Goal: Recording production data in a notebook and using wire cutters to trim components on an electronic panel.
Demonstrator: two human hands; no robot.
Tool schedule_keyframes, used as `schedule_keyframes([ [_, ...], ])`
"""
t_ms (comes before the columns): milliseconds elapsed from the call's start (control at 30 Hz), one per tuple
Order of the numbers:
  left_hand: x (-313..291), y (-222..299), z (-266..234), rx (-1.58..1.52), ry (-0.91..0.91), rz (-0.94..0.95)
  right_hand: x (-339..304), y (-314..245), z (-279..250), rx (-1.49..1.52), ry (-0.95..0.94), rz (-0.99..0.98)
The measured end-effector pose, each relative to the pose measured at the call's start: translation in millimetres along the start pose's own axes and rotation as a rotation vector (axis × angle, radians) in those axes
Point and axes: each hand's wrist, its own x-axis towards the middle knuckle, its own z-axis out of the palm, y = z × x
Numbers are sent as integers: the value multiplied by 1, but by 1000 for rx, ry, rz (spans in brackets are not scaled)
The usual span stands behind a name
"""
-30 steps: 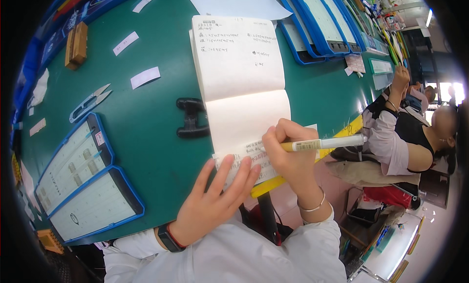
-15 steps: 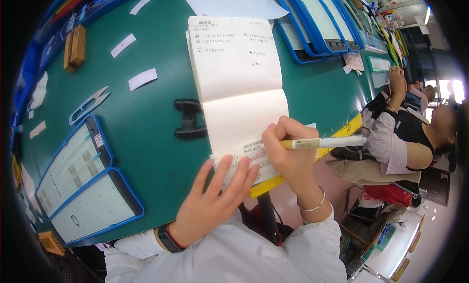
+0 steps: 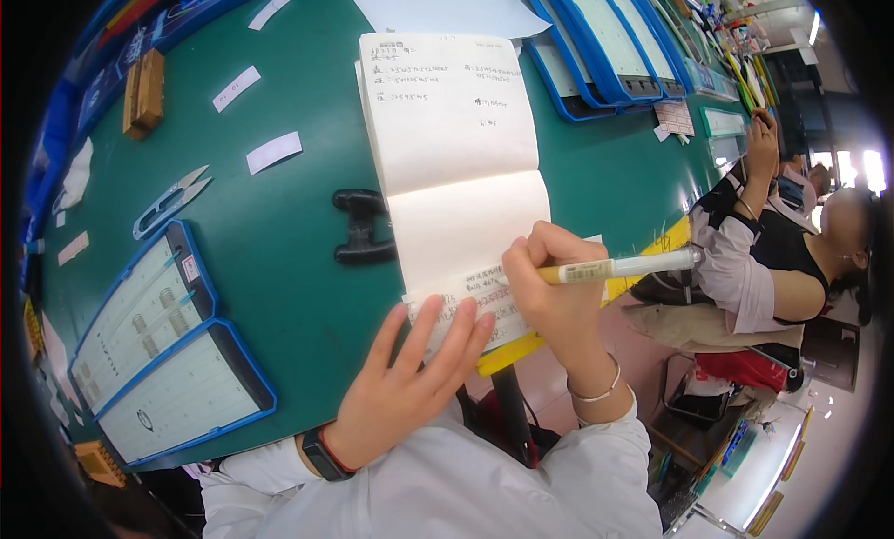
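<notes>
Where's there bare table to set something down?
Green table: one patch between the black H-shaped object and the paired blue-rimmed white panels at lower left; another right of the open white-paged notebook, below the stacked blue-rimmed white panels. Crowded: the notebook's near end, with left hand, right hand and yellow-and-white pen.

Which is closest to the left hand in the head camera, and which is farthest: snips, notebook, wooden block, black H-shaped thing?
From the left hand:
1. notebook, just ahead of it
2. black H-shaped thing, left of the notebook
3. snips, farther left
4. wooden block, upper left, beyond the snips
</notes>
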Motion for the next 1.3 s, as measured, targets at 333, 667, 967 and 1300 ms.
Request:
schedule_keyframes([
  [333,-1,0,0,5,-9,7,-1,-1,1,9,-10,17],
  [667,1,-1,-1,7,-4,5,0,1,0,49,-15,25],
  [967,-1,0,0,6,-11,14,-1,4,-5,43,35,34],
  [1300,-1,0,-2,-3,-18,2,0,1,-2,12,9,10],
])
